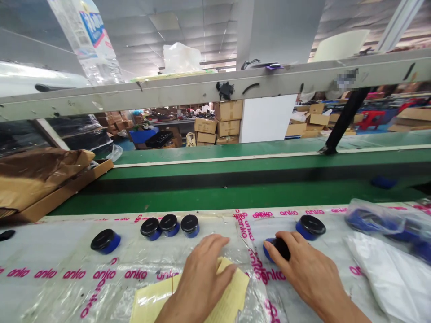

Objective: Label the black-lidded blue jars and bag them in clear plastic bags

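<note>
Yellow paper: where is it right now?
Head view, bottom centre: the yellow paper lies on the pink-lettered sheet, partly hidden by the left hand.

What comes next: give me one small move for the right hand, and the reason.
Probably close the right hand a little more firmly on the round container. Its fingers straddle the container, but how firmly they grip can't be seen. The left hand looks open over the yellow paper, so it isn't steadying the container.

Round piece (282,246): had a black top and blue side, sat partly hidden on pink-lettered covering (74,258).
Yellow sheet (235,294): lay left of it, partly hidden.
</note>
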`<state>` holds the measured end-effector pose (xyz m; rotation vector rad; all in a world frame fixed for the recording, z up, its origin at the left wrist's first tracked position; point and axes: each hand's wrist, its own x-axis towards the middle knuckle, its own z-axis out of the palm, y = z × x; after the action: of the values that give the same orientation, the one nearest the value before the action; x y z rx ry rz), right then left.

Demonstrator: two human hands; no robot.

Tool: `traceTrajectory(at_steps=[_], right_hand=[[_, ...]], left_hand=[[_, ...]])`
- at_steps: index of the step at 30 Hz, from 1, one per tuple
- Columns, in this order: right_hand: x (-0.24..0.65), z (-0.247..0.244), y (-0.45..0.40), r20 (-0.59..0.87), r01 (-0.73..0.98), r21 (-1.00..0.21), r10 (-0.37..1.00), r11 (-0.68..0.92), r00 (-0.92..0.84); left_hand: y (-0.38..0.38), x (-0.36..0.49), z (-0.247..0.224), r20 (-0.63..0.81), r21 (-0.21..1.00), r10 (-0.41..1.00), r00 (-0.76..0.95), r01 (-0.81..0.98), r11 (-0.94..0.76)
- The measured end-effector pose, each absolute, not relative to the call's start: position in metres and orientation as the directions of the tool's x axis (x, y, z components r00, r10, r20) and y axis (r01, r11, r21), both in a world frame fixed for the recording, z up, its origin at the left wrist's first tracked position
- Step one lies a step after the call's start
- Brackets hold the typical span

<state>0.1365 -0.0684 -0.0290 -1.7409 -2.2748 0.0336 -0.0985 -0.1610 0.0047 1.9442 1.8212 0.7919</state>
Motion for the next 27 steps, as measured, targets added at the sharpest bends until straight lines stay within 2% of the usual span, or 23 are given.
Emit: traceTrajectory(at_steps=[3, 7, 12, 16, 18, 21, 27], right_hand=[[0.13, -0.027, -0.068, 0.19, 0.963, -0.111, 0.956, 0.246, -0.223], [0.133, -0.033, -0.066, 0.26, 0.946, -0.14, 0.933, 0.292, -0.249], [0.143, -0.046, -0.063, 0.367, 0.833, -0.231, 0.838, 0.503, -0.404], [0.133, -0.043, -0.079, 0.553, 0.772, -0.262, 0.746, 0.579, -0.371], [0.122, -0.038, -0.093, 0.592, 0.679, -0.313, 0.696, 0.664, -0.407], [0.107, -0.035, -0.111, 0.571, 0.542, -0.435, 0.686, 0.719, -0.451], [0.099, -0.038, -0.116, 0.38, 0.511, -0.648, 0.821, 0.565, -0.427]], left_hand=[[-0.174, -0.112, -0.012, 0.138, 0.493, 0.989, -0.045, 0.87, -0.029], [-0.179, -0.109, -0.04, 0.138, 0.459, 0.99, -0.004, 0.886, -0.061], [-0.171, -0.1, -0.049, 0.196, 0.533, 0.98, 0.017, 0.838, -0.121], [-0.161, -0.097, -0.042, 0.186, 0.627, 0.982, -0.017, 0.772, -0.105], [-0.157, -0.096, -0.039, 0.149, 0.675, 0.989, -0.017, 0.733, -0.089], [-0.154, -0.094, -0.035, 0.096, 0.743, 0.995, -0.031, 0.667, -0.05], [-0.154, -0.085, -0.022, 0.08, 0.791, 0.997, 0.004, 0.608, -0.066]])
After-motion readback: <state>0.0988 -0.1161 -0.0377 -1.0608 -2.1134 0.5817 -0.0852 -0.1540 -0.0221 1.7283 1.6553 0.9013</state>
